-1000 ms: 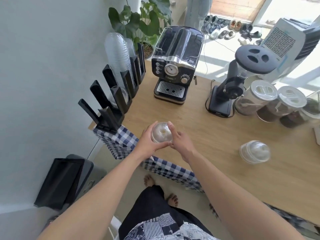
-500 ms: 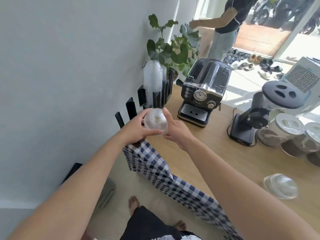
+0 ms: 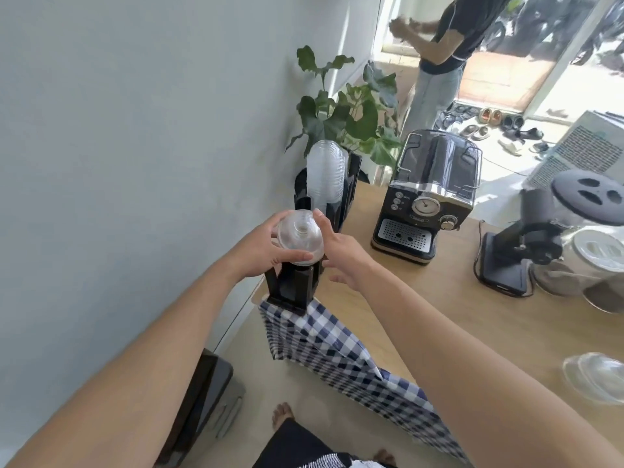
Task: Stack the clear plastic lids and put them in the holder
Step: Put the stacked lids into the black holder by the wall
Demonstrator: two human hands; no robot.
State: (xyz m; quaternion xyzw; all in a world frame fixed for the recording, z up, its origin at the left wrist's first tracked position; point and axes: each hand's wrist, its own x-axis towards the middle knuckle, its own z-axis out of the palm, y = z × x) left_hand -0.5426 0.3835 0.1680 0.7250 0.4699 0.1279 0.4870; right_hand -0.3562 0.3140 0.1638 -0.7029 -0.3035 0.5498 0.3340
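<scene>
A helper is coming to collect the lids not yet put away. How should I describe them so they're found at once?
Follow the wooden table from the espresso machine past the coffee grinder to its near right end. There a short stack of clear dome lids lies alone on bare wood, unlike the held stack that the left hand grips over the black holder.

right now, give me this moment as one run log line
phase: loading holder | left hand: grips clear lids above near slot | right hand: fingertip on lids | table: spare lids
</scene>
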